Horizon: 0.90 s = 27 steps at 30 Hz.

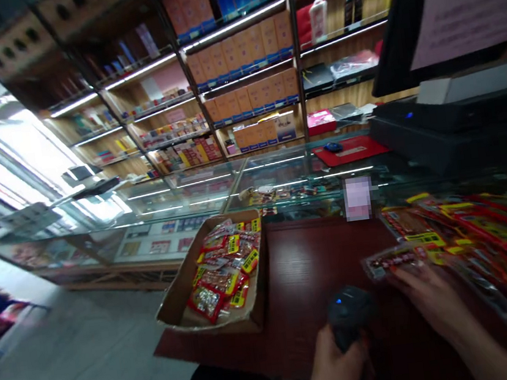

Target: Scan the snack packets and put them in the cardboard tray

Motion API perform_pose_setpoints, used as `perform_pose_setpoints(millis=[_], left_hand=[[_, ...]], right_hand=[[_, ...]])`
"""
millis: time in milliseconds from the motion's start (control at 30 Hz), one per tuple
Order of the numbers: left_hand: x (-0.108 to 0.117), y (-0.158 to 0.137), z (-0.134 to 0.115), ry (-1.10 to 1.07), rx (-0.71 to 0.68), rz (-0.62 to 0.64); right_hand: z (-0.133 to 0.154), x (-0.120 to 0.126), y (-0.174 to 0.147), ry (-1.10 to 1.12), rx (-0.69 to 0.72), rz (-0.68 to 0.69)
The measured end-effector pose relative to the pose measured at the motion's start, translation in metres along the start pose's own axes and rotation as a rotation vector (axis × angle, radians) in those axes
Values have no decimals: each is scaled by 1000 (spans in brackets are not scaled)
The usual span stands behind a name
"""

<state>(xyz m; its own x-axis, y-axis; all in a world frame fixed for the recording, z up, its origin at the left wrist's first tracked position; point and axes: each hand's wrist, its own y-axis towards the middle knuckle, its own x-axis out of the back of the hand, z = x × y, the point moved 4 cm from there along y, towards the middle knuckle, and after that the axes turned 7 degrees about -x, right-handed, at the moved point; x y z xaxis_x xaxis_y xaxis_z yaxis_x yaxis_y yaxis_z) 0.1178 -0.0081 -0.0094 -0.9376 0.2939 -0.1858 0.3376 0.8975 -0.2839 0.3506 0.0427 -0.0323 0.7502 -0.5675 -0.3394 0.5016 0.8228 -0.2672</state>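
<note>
Packets (227, 273) in carton (253, 320), left on table (306, 263); packet pile (495, 240) right; scanner (352, 312) between; glass counter (190, 199) behind

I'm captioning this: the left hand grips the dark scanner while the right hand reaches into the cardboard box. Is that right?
Not quite: the head view shows the right hand touching a clear packet, outside the cardboard box. The left hand does grip the dark scanner.

Lane at frame centre: table (297, 262) between box (262, 284) and packs (494, 234). Box wall blocks left; packs, right hand (433, 297) block right. Scanner (351, 310) in left hand (334, 362) obstructs lower centre. Counter (274, 172) bounds mid-height.
</note>
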Motion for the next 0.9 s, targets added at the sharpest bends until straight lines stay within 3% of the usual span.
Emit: perform_pose_setpoints(millis=[100,200,267,333,467,533,600,667,733,800,833,900], left_hand=[[5,-4,-3,-46,8,-39],[18,-13,-4,-51,24,-119],[28,-18,-4,-54,32,-152],[33,-19,-3,-56,35,-149],[33,-12,-1,-36,12,-133],[34,-10,0,-76,-9,-168],[38,-10,1,-112,-29,-200],[42,-10,1,-108,-34,-207],[45,-9,1,-86,-20,-195],[44,-8,0,-73,-12,-162],[43,-8,0,-71,-15,-143],[40,-7,-1,-72,-26,-120]], right_hand=[[3,-5,-4,-43,-31,-32],[22,-43,-17,-194,5,61],[37,-95,-27,-322,56,263],[44,-162,-41,-429,118,525],[31,-295,-78,-707,229,918],[17,-343,-98,-857,264,1088],[7,-371,-110,-1005,378,1209],[9,-375,-109,-1061,520,1219],[21,-350,-92,-1047,570,1097],[40,-298,-60,-1075,529,804],[53,-263,-40,-1132,506,565],[78,-191,-5,-1201,478,266]])
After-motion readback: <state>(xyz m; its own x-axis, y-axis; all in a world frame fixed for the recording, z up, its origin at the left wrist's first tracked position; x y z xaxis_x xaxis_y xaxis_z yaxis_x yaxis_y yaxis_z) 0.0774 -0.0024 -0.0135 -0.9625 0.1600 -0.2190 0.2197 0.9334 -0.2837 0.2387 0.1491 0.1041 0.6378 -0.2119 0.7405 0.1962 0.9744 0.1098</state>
